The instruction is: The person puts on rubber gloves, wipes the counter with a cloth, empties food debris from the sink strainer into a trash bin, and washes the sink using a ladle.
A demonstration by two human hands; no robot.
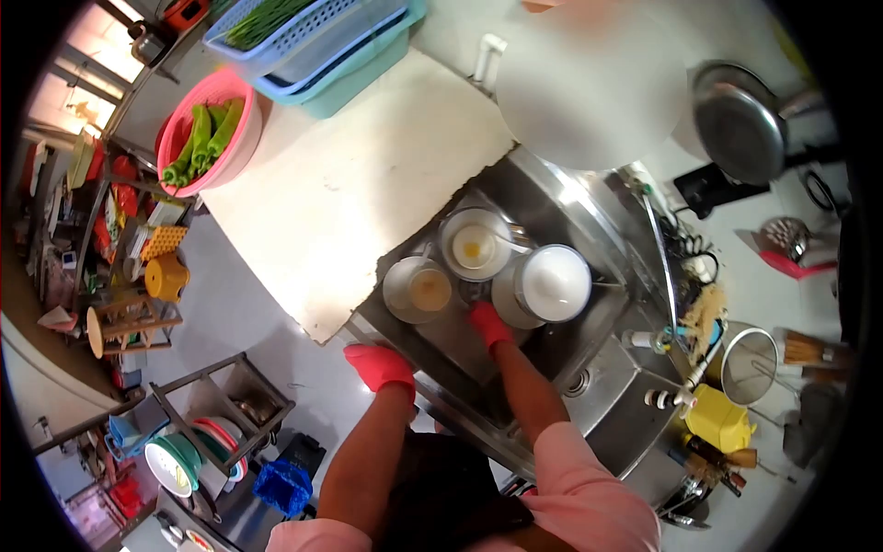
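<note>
My left hand (379, 366), in a pink rubber glove, lies at the front left rim of the steel sink (464, 354). Its fingers look stretched out, holding nothing I can see. Gloved in pink too, my right hand (489, 324) reaches down into the basin between the containers. Its fingertips are too small and partly hidden to make out a grip. To its left is a round pot (397, 299) with a pale brown inside. Behind it stands a metal pot (464, 224) with something yellow in it and a handle sticking out. A white-filled round container (555, 282) is on its right.
A white board (313, 212) adjoins the sink, with a pink basket of green peppers (204, 143) and stacked blue baskets (303, 55) along it. A faucet (671, 398), a strainer (750, 366) and a yellow jug (720, 419) are at the right.
</note>
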